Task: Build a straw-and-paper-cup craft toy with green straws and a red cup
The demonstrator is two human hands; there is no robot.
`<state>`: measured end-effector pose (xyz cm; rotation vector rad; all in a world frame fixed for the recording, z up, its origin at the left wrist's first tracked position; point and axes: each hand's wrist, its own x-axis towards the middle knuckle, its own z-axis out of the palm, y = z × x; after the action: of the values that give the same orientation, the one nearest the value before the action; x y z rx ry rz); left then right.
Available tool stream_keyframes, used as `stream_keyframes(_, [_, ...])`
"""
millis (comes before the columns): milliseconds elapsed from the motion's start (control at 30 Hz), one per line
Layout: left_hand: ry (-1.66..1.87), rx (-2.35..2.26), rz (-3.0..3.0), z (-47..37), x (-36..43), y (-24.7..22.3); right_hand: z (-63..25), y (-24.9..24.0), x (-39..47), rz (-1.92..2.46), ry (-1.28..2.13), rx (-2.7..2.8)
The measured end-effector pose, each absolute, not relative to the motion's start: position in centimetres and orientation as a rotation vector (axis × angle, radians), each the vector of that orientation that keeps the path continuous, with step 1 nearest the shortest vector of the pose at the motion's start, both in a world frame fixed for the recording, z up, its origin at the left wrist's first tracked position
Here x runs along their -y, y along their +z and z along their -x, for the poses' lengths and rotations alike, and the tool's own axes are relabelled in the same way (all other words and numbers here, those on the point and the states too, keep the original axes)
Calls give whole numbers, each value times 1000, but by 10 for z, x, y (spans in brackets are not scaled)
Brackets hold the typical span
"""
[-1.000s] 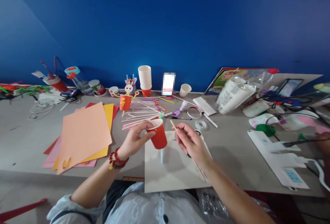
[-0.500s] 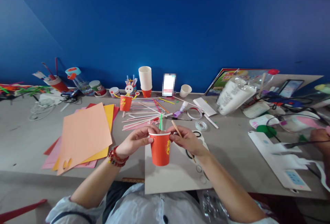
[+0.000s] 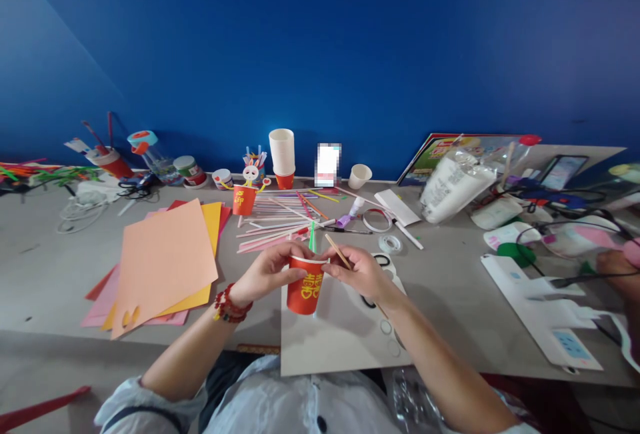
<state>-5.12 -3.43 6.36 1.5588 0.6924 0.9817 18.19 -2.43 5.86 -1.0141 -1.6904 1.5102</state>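
Observation:
A red paper cup (image 3: 303, 295) with yellow lettering is held upright above a white sheet of card (image 3: 335, 347). My left hand (image 3: 275, 264) is closed on the cup's left side, thumb on the outer wall. At the right of the rim, my right hand (image 3: 361, 273) is closed with a thin wooden stick (image 3: 337, 251) lying through its fingers; its thumb and fingertips touch the rim. Just behind the cup stand thin green strips (image 3: 313, 237); whether they are fixed to it I cannot tell. Dark-handled scissors (image 3: 382, 260) lie on the card, partly under my right hand.
Stacked coloured paper (image 3: 167, 267) lies left. Behind are paper straws (image 3: 280, 217), a red cup with a rabbit figure (image 3: 243, 201), stacked white cups (image 3: 282, 151) and a tape roll (image 3: 390, 244). A power strip (image 3: 530, 314) is at right, near another person's hand (image 3: 617, 271).
The cup has turned so that a large yellow double character faces me, and it has shifted slightly left and up. The stick has slid left and up with my right hand.

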Motion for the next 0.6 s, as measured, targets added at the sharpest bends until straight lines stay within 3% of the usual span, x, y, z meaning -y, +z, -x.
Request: stream_keyframes(600, [1095,-778,-1471,44,41,57,-185,60,20,1051,1433,1746])
